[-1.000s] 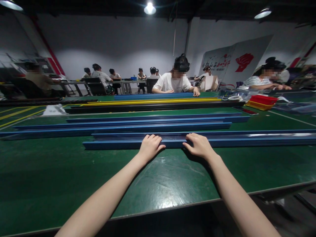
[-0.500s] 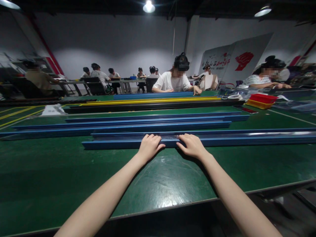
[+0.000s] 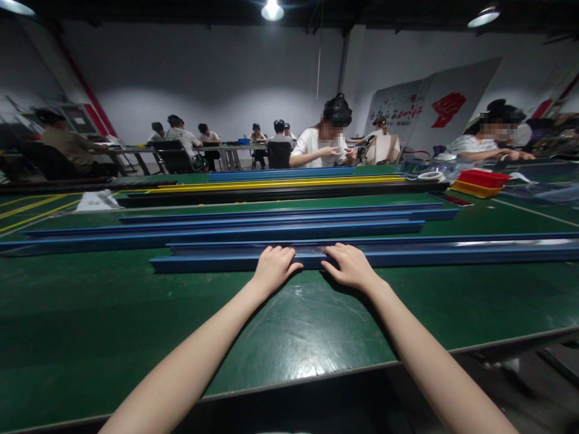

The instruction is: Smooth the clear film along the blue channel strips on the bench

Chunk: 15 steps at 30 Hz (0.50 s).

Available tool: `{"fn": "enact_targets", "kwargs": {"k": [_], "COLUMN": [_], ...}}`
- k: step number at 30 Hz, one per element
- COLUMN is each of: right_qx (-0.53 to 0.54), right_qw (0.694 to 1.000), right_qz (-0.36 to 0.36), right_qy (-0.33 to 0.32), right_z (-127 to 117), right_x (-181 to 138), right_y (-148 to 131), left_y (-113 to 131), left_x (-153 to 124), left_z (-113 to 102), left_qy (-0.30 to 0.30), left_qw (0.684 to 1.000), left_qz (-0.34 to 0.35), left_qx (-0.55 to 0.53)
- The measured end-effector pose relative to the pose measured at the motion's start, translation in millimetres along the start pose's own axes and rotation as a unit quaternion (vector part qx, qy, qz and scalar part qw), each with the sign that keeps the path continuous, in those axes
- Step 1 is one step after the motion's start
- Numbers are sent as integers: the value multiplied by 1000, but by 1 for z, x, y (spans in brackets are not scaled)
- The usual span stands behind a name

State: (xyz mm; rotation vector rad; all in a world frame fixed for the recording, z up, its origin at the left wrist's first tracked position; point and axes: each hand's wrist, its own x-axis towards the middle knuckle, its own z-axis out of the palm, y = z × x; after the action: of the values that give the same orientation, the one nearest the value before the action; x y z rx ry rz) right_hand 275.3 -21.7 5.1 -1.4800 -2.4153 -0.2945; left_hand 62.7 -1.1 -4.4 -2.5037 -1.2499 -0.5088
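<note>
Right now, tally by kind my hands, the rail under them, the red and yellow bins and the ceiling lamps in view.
Left hand and right hand: 2
Blue rail under them: 1
Red bin and yellow bin: 2
Ceiling lamps: 3
Total: 8

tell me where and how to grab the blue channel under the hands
Probably by the long near wall of the blue channel, two-handed, coming from the near side and reaching over its top. The channel lies lengthwise across the green table, so that raised wall faces front, with a lower trough behind it.
</note>
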Motion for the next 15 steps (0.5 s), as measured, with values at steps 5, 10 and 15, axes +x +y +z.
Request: {"fn": "enact_targets", "kwargs": {"k": [5,10,15], "right_qx": [2,17,30], "right_qw": [1000,1000,1000], "right_qz": [6,11,6], "right_qy": [-8,-5,-1], "right_z": [1,1,1], "right_x": [1,1,1], "right_y": [0,-1,-1], "left_y": [0,1,1], "left_x": [0,1,1], "left_z": [-1,-2,-3], "left_qy": [-14,-22,-25], "left_qw": [1000,1000,1000], "left_qz": [-5,-8,-11], "left_qx": [0,1,4]}}
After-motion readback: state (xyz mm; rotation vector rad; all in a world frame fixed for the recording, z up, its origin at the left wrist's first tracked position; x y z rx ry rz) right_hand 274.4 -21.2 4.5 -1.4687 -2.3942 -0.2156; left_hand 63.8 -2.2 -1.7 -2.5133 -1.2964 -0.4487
